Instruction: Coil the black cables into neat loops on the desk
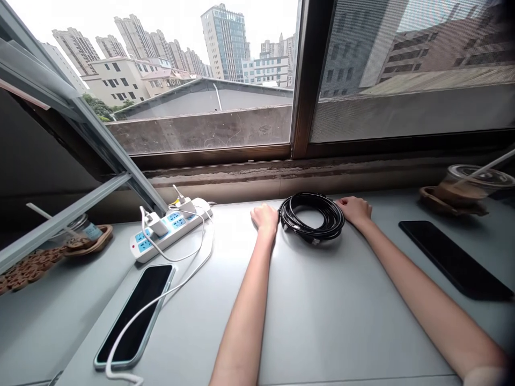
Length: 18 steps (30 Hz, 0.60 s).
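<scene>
A coiled black cable [332, 219] lies on the pale tabletop [314, 300] between my two hands, its loops bundled in a ring with metal connectors showing at the front. My left hand [265, 217] rests as a loose fist right against the coil's left side. On the other side, my right hand [356, 209] is also curled into a fist, its thumb side close to the coil's right edge. Neither fist shows anything held in it, though the inner fingers are partly hidden. Both forearms lie stretched forward over the table.
Left of my arm are a white power strip [193, 224] with chargers plugged in and a phone [139, 311] crossed by a white cable [177, 288]. A black phone-like slab [454, 257] and a drink cup [469, 185] stand right. A metal frame [108, 139] slants at left, before the window.
</scene>
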### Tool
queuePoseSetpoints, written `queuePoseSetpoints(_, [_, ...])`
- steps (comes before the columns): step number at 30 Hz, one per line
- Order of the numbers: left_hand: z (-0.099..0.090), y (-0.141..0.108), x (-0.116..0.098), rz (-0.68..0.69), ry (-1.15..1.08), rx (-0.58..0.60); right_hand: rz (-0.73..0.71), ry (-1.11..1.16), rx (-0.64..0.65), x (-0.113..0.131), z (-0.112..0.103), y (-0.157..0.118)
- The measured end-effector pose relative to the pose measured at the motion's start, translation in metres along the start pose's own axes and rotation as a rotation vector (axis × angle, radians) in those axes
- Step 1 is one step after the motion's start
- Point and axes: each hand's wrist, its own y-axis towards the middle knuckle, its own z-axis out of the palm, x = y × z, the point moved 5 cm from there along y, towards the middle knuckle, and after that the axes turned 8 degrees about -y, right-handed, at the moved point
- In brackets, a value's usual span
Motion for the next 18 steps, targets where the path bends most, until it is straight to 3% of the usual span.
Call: queuePoseSetpoints(18, [0.0007,0.0075,0.0049,-0.009,-0.033,-0.02,-0.028,0.012,0.025,0.0055,-0.0019,0.0028])
